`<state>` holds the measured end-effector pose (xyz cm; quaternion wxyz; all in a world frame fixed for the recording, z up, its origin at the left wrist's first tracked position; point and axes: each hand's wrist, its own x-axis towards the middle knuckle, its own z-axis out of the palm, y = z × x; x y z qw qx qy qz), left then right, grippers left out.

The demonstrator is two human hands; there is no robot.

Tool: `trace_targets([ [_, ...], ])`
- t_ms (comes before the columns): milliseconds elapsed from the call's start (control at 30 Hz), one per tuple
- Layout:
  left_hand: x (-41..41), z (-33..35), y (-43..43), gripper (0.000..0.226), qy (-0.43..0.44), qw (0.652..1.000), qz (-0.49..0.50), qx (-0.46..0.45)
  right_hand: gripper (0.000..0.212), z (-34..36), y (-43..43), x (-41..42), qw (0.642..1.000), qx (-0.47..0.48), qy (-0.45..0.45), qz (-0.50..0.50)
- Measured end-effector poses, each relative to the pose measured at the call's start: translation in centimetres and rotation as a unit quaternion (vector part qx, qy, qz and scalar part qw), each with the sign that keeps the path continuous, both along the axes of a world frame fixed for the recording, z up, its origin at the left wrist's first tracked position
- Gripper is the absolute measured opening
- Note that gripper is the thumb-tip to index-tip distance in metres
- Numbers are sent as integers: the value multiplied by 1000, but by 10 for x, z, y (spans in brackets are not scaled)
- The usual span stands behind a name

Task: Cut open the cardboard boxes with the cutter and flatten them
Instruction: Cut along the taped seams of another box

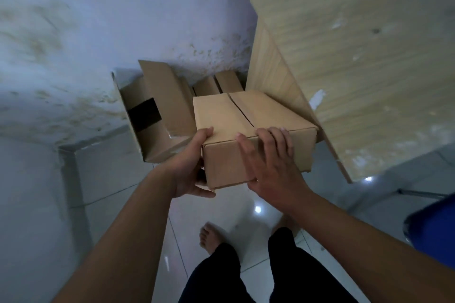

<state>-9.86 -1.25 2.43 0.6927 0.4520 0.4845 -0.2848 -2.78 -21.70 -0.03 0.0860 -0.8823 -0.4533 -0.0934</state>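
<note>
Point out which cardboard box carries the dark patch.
The open box standing against the wall, left of the held box. The held box is plain brown, with its top flaps closed.

Two hands (pixel 194 165) (pixel 270 162); one closed box (pixel 221 115)

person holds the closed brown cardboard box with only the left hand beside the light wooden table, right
No: in the head view both hands hold the closed brown cardboard box, left hand at its left corner, right hand over its near edge, beside the light wooden table.
</note>
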Motion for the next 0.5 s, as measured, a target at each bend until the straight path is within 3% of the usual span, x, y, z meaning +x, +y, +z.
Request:
trace_targets([
  [233, -6, 108, 28, 96, -97, 991, 40, 86, 88, 98, 35, -1, 998, 64, -20, -9],
  [400, 13, 161, 50, 79, -217, 970, 101, 53, 102, 163, 61, 23, 989, 140, -15, -47],
  [500, 38, 195, 52, 66, -294, 944, 120, 86, 115, 200, 69, 43, 971, 213, 25, -108],
])
